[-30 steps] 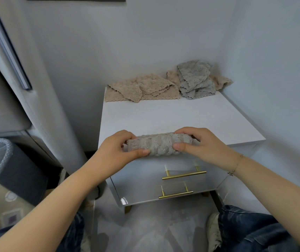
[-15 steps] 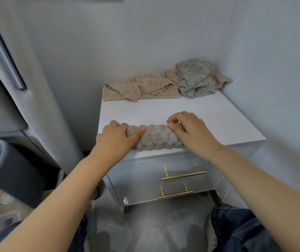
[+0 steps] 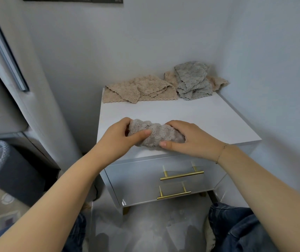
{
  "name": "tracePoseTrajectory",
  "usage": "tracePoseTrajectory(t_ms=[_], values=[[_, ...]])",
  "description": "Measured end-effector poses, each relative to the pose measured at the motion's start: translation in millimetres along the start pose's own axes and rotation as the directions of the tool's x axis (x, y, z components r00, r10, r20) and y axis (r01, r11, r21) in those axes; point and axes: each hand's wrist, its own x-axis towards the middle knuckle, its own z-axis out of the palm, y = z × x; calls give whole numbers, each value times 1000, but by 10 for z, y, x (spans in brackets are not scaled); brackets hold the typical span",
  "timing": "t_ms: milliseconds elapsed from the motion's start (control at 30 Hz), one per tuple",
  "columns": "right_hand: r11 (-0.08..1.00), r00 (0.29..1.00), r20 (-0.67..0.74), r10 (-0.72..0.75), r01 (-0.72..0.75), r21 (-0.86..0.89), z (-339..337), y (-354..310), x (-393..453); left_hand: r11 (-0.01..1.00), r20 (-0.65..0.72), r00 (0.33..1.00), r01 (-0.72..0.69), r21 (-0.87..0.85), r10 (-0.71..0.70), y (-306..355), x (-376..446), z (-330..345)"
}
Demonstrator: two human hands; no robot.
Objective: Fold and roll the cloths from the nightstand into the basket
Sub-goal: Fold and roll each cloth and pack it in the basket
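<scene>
Fingers (image 3: 125, 122) of the left hand (image 3: 120, 137) curl over the far side of the rolled grey cloth (image 3: 154, 135) at its left end, and the left thumb lies across its near face, so the roll is held between them. The right hand (image 3: 187, 139) grips the roll's right end the same way: its fingers (image 3: 174, 124) arch over the top and its thumb presses in along the lower front edge. Both hands hold the roll snugly, with only its middle stretch showing between them.

The roll lies crosswise near the front edge of the nightstand (image 3: 200, 120), resting on its white top; its right end sits slightly nearer the edge than its left. Both forearms come in from the bottom of the view and converge on the roll, wrists fairly straight and palms turned down and inward. A thin bracelet (image 3: 222, 151) circles the right wrist.

At the back of the nightstand, against the wall, lie loose beige cloths (image 3: 138, 90), and just to their right a crumpled grey-blue cloth (image 3: 191, 80) heaped over another beige one. Two brass handles (image 3: 182, 175) run across the drawer fronts below. At the left edge of the view part of a dark basket (image 3: 1, 160) with a rope-like rim shows, well apart from the roll.
</scene>
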Motion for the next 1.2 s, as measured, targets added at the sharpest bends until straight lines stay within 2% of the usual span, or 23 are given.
tracePoseTrajectory(t_ms=[133,233,367,467,567,700,833,967,1200], values=[[974,996,24,89,-92,208,-127,-114,-89,934,18,999,-30,-355,39,179,-60,-7],[925,992,46,115,-124,358,-243,-208,-227,876,62,996,-30,-482,68,295,-133,-23],[837,980,-8,201,-168,520,-258,-267,-531,859,68,992,-60,-509,109,500,-214,11],[797,954,-79,290,-195,572,-293,-213,-827,899,96,987,-73,-433,126,649,-288,179],[800,954,-30,298,-232,554,-315,-200,-1192,912,173,976,-51,-406,132,752,-430,431],[737,926,26,376,-316,598,-353,-143,-1775,923,282,943,-59,-381,177,962,-614,808],[704,892,53,449,-389,594,-420,-52,-2326,927,428,878,-45,-372,215,1177,-780,1193],[608,847,49,530,-419,674,-423,80,-2945,937,565,788,-43,-346,245,1362,-968,1685],[404,704,42,709,-455,794,-308,456,-4100,966,775,592,-21,-257,219,1566,-1438,2745]])
